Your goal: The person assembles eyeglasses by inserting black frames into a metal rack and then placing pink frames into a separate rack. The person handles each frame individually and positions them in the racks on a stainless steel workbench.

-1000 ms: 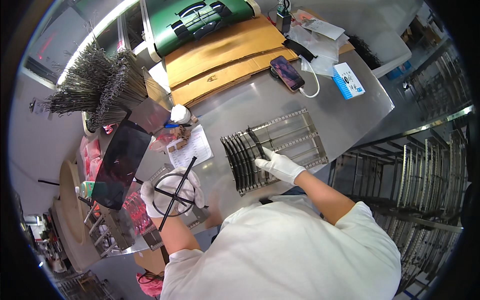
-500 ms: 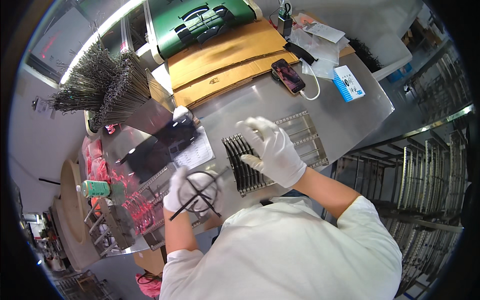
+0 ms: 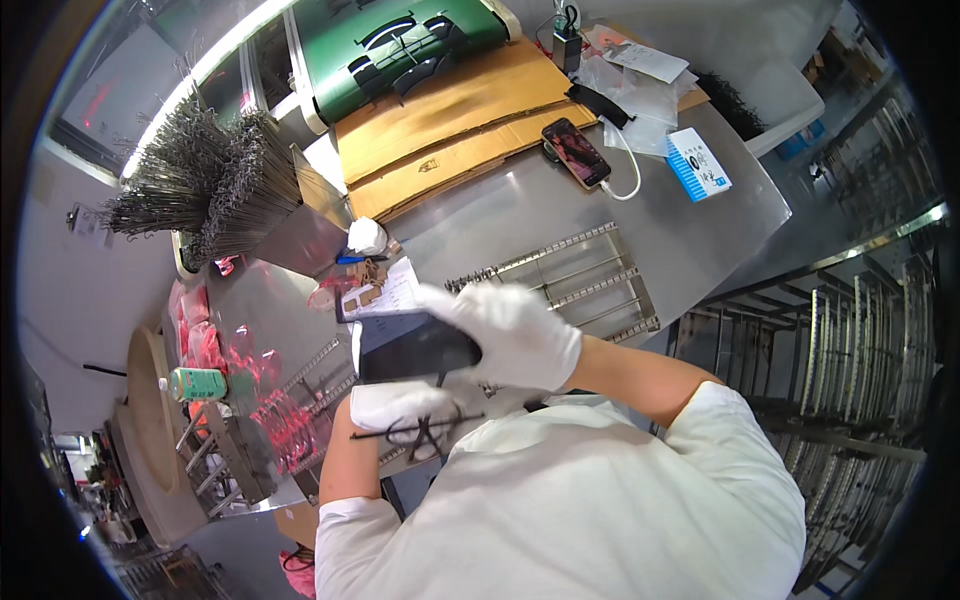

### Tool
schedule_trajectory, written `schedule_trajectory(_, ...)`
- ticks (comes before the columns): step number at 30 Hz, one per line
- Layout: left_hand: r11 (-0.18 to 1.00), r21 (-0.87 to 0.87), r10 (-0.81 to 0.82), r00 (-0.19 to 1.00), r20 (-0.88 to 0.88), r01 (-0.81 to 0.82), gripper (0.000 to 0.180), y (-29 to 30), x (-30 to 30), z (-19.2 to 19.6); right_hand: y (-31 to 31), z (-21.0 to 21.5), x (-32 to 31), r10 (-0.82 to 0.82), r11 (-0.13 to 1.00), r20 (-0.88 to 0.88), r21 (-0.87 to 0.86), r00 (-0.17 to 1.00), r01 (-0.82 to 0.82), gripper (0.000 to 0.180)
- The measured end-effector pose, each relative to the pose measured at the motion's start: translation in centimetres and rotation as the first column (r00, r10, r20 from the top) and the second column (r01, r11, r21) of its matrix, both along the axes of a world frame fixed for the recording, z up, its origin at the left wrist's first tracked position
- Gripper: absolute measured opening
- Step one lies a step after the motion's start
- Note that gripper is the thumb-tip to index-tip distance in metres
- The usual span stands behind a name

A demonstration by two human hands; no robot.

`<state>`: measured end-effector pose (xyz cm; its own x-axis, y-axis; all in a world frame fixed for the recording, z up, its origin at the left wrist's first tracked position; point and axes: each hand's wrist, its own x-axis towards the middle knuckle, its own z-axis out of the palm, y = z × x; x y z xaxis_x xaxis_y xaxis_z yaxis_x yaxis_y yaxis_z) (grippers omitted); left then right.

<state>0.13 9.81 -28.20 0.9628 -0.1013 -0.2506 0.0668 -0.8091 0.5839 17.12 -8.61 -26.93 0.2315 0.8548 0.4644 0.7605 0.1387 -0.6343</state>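
A dark, smooth black panel (image 3: 415, 350) lies between my two white-gloved hands, above the table's near edge. My right hand (image 3: 515, 335) is closed round the panel's right end, its fingers blurred. Below the panel, my left hand (image 3: 395, 405) is closed on a black frame with a ring and crossed bars (image 3: 425, 435), which sticks out beneath it. Whether frame and panel are joined cannot be seen. Behind my right hand stands a slotted metal rack (image 3: 585, 265); the black strips in its left part are mostly hidden.
Wire hooks (image 3: 210, 180) fill a metal bin at the far left. Cardboard (image 3: 450, 130) lies before a green conveyor (image 3: 330, 60) carrying a black frame. A phone (image 3: 577, 155) and a blue-white box (image 3: 698, 165) sit at the right. Pink pieces (image 3: 285, 425) and a green bottle (image 3: 195, 384) are left.
My right hand has moved left and down from the rack to the black panel. The frame at my left hand has turned and dropped lower, and the dark panels no longer reach out to the left.
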Motion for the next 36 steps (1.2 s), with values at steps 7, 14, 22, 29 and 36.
schedule_trajectory(7,-0.016,-0.963,0.716,0.668,-0.200,-0.271,0.067,4.3,-2.2,1.0,-5.2,-3.6,4.6,-0.546,0.836,-0.231,-0.203,0.805,0.509,0.071)
schedule_trajectory(14,0.575,-0.692,0.664,0.245,0.706,0.437,0.071,2.5,7.9,11.8,-8.1,-11.2,3.9,-0.414,0.901,-0.835,-0.431,0.361,0.037,0.051)
schedule_trajectory(22,0.940,-0.334,0.290,0.661,0.692,-0.064,0.059,-6.0,16.2,13.5,-4.4,-11.6,3.2,-0.561,0.766,-0.755,-0.629,0.340,-0.132,0.061)
schedule_trajectory(29,0.848,-0.438,0.414,0.888,0.198,-0.298,0.047,-0.9,9.5,3.2,-4.2,-10.0,3.9,-0.439,0.623,-0.363,-0.782,0.822,-0.012,0.092)
schedule_trajectory(36,0.942,-0.155,0.334,0.866,0.373,-0.297,0.056,-3.4,8.9,-2.8,-3.3,-7.4,4.4,-0.401,0.566,0.049,-0.772,0.915,0.289,0.093)
